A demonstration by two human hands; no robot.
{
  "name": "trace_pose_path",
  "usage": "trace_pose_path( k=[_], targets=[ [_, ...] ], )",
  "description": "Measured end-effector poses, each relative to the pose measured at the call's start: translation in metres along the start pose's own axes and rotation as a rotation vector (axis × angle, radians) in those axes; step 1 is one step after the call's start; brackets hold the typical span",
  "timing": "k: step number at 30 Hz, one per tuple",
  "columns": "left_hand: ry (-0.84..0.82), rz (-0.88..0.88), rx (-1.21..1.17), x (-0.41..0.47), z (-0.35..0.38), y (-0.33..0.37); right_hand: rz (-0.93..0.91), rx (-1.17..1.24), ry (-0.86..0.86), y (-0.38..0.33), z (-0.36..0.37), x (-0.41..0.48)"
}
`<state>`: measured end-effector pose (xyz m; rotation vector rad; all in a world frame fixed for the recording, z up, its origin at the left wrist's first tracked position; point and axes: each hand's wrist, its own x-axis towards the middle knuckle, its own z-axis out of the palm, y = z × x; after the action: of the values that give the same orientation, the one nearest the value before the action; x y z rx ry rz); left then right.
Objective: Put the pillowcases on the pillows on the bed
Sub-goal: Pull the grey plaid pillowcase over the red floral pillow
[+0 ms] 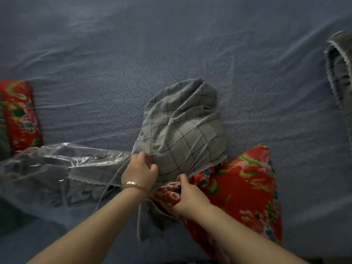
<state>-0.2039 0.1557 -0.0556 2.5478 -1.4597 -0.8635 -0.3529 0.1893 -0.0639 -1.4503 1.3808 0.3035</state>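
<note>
The bed (171, 44) fills almost everything, covered with a blue sheet that has a stitched shell pattern and many soft wrinkles. Near its front edge, a little to the right, lies a red floral pillow (247, 183), placed slantwise. The grey checked pillowcase (182, 126) is pulled over the far end of this pillow. The rest of the case stands up loosely in folds toward the middle of the bed.

At the front left side lies a clear plastic bag (47, 164), crumpled, and a second grey pillowcase (91, 174) with lace trim shows through it. A second red pillow (19, 115) lies against the left edge of the bed. At the right edge there is a grey cloth with lace border (341, 73), only partly visible.

The left hand (139, 172) pinches the open rim of the checked pillowcase, fingers curled into the cloth. The right hand (188, 195) grips the bunched end of the red floral pillow just below that rim. A thin bracelet (133, 183) is on the left wrist.
</note>
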Motion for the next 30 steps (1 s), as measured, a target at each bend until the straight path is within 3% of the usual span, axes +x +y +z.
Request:
trace_pose_path(
  k=[2, 3, 7, 9, 12, 15, 17, 19, 23, 28, 30],
  targets=[
    [0.010, 0.053, -0.015, 0.015, 0.004, 0.013, -0.042, -0.092, -0.152, 0.003, -0.024, 0.001],
    [-0.017, 0.072, 0.021, 0.021, 0.008, 0.018, -0.066, -0.140, -0.128, 0.005, -0.037, 0.000],
    [0.048, 0.119, 0.091, 0.031, 0.022, 0.024, -0.124, -0.261, 0.397, 0.025, -0.081, 0.002],
    [0.150, 0.237, 0.003, 0.027, 0.022, 0.017, -0.082, -0.259, 0.538, 0.035, -0.097, 0.012],
    [0.233, 0.594, -0.139, 0.011, 0.017, 0.002, -0.055, -0.164, 0.516, 0.045, -0.112, 0.039],
    [0.102, 0.768, -0.056, -0.010, 0.017, -0.017, -0.151, -0.237, 0.483, 0.052, -0.117, 0.059],
    [-0.026, 0.657, 0.067, -0.011, 0.015, -0.017, -0.313, -0.334, 0.502, 0.058, -0.117, 0.062],
    [-0.087, 0.411, 0.106, 0.004, 0.010, -0.006, -0.492, -0.341, 0.526, 0.064, -0.117, 0.058],
    [0.089, 0.349, 0.108, 0.047, 0.004, 0.039, -0.690, -0.380, 0.492, 0.081, -0.111, 0.029],
    [-0.275, 0.238, 0.301, 0.091, 0.018, 0.080, -0.625, -0.272, 0.479, 0.095, -0.094, 0.004],
    [-0.277, 0.220, 0.252, 0.094, 0.019, 0.078, -0.525, -0.172, 0.421, 0.089, -0.099, 0.010]
  ],
)
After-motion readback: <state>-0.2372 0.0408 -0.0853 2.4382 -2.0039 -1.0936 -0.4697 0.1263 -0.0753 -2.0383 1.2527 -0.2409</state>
